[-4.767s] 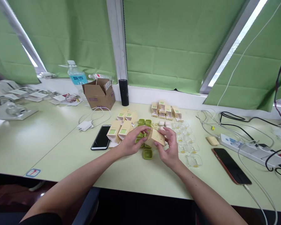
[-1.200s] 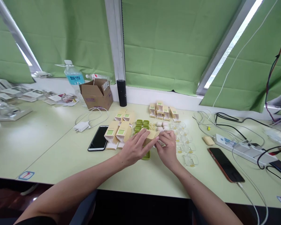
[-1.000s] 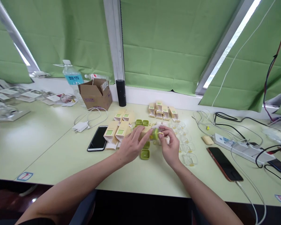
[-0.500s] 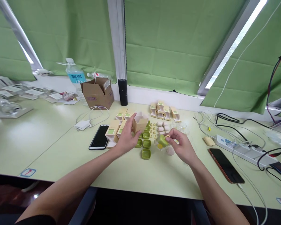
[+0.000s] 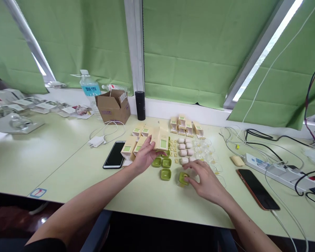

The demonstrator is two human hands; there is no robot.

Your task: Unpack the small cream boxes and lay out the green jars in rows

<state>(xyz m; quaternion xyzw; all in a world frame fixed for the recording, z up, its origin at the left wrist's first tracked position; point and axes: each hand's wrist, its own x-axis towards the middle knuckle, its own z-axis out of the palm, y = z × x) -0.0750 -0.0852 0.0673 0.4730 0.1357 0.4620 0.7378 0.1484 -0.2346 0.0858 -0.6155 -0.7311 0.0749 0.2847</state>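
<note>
Wrapped in my left hand (image 5: 145, 154) is a small cream cardboard box (image 5: 161, 138) with a green panel, held tilted above the table. My right hand (image 5: 206, 180) has its fingers apart, the thumb at the edge of a small clear container with a green lid (image 5: 183, 177) that stands on the table. Whether the thumb touches the lid is hard to tell. Left of that container sit several green square lids (image 5: 166, 174). Small yellow loops (image 5: 175, 149), pale pink rounded pieces (image 5: 183, 153) and clear cups (image 5: 207, 154) lie in groups behind my right hand.
Cream boxes (image 5: 129, 147) stand left of my left hand, others (image 5: 181, 124) by the wall. A dark-screened phone (image 5: 114, 154), a white charger (image 5: 96, 141) and a brown carton (image 5: 112, 106) are at left. A second phone (image 5: 257, 189) and a power strip (image 5: 275, 169) with cables lie right.
My right hand has lowered the green-lidded container onto the table and its fingers have spread. My left hand has turned the cream box so its green panel shows.
</note>
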